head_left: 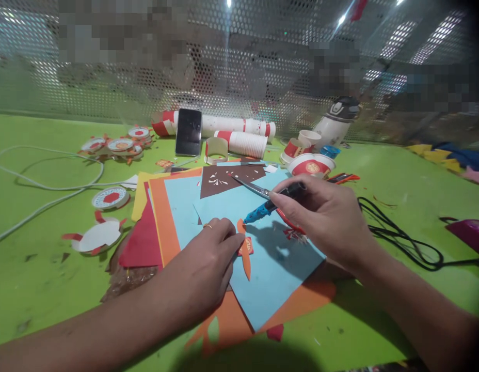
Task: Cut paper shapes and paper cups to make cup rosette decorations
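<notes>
Taking the orange strip (246,261) as the centre of the dial, with twelve away from the person, the work looks part-way along: the strip is cut to a tapered shape and lies on the blue sheet (270,292), across a small red printed piece (250,245), and fixing it seems yet to be done. The left hand (220,250) has its fingers curled, thumb and fingertips at the strip's side from nine o'clock; whether they pinch it or only press it down cannot be told. The right hand (320,212), at one to two o'clock, is closed round a blue-tipped pen (258,212), its tip at the strip's far end; scissors (255,187) appear tucked into that same grip, though the fingers hide how. A white disc with red-orange tabs (96,236) at nine o'clock and a cluster of tabbed discs (119,145) between ten and eleven look like pieces further along. The blue sheet's near corner points to six, over an orange sheet (317,294). A paper bowl (312,166) at one o'clock, a cutter (346,178) at two and a black cable (405,245) at three crowd the right; the widest room is on green tabletop (379,315) at four.
</notes>
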Demonstrator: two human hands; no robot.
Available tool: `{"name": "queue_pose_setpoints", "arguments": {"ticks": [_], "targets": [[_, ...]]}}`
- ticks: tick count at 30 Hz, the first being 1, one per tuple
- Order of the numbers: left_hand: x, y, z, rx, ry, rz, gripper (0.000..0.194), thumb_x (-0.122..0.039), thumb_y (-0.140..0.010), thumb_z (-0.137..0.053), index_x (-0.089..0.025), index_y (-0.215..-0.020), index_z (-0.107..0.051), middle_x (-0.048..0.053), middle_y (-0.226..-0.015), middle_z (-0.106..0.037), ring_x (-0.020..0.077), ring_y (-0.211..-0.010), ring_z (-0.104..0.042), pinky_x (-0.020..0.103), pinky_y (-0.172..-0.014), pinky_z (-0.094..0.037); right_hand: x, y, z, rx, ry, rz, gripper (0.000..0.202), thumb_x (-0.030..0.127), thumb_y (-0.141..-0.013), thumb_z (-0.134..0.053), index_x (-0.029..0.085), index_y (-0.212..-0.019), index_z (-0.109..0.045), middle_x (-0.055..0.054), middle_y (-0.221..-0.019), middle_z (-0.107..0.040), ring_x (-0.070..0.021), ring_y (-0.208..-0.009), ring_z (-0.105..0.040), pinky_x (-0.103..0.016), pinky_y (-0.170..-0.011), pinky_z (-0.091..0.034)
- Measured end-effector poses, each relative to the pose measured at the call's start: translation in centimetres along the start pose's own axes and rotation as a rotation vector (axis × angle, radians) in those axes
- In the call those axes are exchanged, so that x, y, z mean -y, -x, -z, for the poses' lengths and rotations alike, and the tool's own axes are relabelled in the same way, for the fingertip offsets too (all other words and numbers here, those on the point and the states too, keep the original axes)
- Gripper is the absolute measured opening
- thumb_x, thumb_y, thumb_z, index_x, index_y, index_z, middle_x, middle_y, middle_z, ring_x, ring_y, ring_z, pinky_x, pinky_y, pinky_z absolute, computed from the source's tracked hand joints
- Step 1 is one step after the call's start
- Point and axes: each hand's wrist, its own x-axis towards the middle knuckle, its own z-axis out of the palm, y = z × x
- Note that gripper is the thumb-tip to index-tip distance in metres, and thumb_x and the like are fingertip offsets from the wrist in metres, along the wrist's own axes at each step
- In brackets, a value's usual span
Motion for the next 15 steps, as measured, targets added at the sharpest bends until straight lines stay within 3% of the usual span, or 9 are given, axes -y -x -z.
{"name": "queue_pose_setpoints", "arguments": {"ticks": [15], "targets": [[-0.04,-0.04,0.09,-0.022,0.029,-0.005,0.027,-0.008,-0.086,-0.035,-0.014,-0.102,-0.056,0.009,-0.095,-0.046,0.0204,-0.087,-0.044,0.039,-0.079,-0.044,0.00,-0.02,-0.29,0.000,0.025,0.028,0.009,0.026,-0.081,-0.063,0.018,-0.080,-0.063,0.003,-0.063,-0.058,-0.0081,-0.052,-0.050,-0.021,-0.048,-0.041]]}}
